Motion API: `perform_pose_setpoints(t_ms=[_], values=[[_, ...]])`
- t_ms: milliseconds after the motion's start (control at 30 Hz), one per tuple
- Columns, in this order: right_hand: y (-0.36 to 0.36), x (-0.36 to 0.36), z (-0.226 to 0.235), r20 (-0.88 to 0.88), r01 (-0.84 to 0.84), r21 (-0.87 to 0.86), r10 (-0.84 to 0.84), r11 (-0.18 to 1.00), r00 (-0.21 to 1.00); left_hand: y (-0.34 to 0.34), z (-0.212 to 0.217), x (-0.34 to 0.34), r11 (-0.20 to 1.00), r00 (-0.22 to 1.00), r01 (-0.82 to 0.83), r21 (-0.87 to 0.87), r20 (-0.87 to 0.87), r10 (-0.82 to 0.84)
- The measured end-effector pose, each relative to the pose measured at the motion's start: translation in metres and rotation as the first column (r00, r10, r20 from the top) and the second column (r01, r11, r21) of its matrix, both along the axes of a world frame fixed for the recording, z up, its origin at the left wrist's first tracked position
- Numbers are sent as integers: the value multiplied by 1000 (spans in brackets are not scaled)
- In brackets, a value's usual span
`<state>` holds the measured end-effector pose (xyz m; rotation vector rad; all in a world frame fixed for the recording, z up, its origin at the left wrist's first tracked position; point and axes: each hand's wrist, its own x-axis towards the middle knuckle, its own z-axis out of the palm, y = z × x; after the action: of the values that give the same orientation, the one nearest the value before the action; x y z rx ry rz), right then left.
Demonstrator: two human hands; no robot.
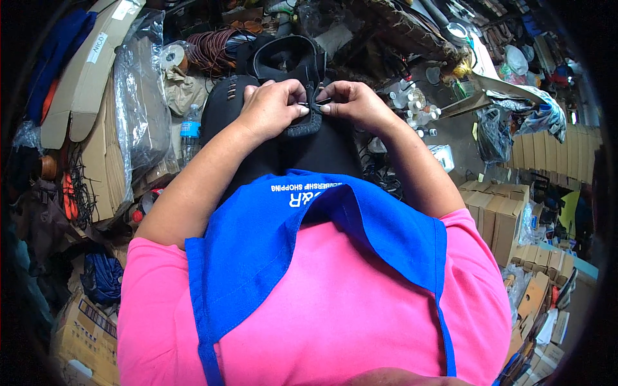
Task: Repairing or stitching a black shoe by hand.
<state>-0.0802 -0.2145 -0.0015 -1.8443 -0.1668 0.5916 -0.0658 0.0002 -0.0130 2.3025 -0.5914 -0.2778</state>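
Note:
On my lap lies a black, leather-like piece (301, 127) with stitching along its rounded near edge and a wide opening at its far end; its exact kind is unclear. My left hand (273, 106) is closed, thumb and fingertips pinching at the left side of this piece. From the right, my right hand (358, 105) pinches at the same spot, with a thin, needle-like object (322, 101) running between the two hands. How far each hand grips the thin object is hard to see. A row of light stitches (232, 89) shows on the black surface over my left knee.
Left of my legs stand a water bottle (190, 132), plastic-wrapped cardboard (138, 96) and a thread spool (172, 56). Coiled brown cord (211, 50) lies farther off. Several small bottles (412, 103) sit to the right, beyond them a plastic bag (494, 134) and stacked cardboard boxes (494, 215).

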Motion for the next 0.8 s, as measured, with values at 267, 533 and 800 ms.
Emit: perform_pose_setpoints(t_ms=[267,533,800], values=[[11,6,8,70,-30,-106,38,994,997,6,20,3,988,991,107,110,69,-115],[-19,9,2,-81,23,21,-21,1000,996,28,22,-3,979,982,114,171,129,-137],[-16,-7,3,-43,44,-11,-44,999,998,15,17,-4,990,995,98,105,14,-100]])
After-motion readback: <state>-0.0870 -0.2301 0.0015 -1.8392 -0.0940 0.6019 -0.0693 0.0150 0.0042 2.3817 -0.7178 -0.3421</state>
